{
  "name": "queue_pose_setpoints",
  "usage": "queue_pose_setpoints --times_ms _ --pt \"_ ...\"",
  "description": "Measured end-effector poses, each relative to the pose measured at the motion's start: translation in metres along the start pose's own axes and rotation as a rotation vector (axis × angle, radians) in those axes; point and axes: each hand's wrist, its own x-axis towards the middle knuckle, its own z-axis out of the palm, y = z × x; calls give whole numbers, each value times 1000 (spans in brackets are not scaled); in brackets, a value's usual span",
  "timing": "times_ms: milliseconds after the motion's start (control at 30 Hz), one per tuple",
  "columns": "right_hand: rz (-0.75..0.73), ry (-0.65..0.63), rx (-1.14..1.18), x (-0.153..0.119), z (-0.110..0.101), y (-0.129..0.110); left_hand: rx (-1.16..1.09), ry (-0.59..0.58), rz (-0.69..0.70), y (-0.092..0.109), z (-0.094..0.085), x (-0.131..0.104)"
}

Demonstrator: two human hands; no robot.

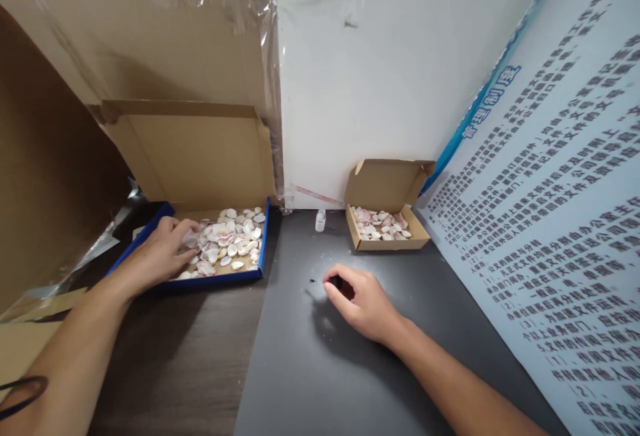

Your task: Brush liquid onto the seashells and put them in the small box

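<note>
My left hand (pixel 167 249) reaches into the left side of a blue-edged cardboard box (pixel 267 236) that holds many pale shells (pixel 231 239). Its fingers are bent down among the shells; whether a shell is between them is hard to make out. Above the dark grey mat (pixel 295 356), my right hand (pixel 363 303) is curled round a small black object (pixel 337 282), held between thumb and fingers. A thin dark tip (pixel 313 281) shows just left of those fingertips. A small white bottle (pixel 321 221) stands upright at the back of the mat.
A smaller open cardboard box (pixel 387 245) with shells sits at the back right. Behind stand a white wall panel (pixel 390 76) and plastic-covered cardboard (pixel 190 36). A printed poster (pixel 540 209) leans along the right side.
</note>
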Motion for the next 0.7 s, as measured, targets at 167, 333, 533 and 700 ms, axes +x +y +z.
queue_pose_setpoints --times_ms 167,333,533,700 --pt "1 -1 1 0 0 0 93 -31 142 1 -2 -3" --pt "-2 -2 6 0 0 1 141 -13 62 -10 3 0" --pt "-7 7 11 0 -1 0 117 -55 52 -15 1 3" --pt "-7 9 4 0 -1 0 -28 -125 51 -9 -1 1"
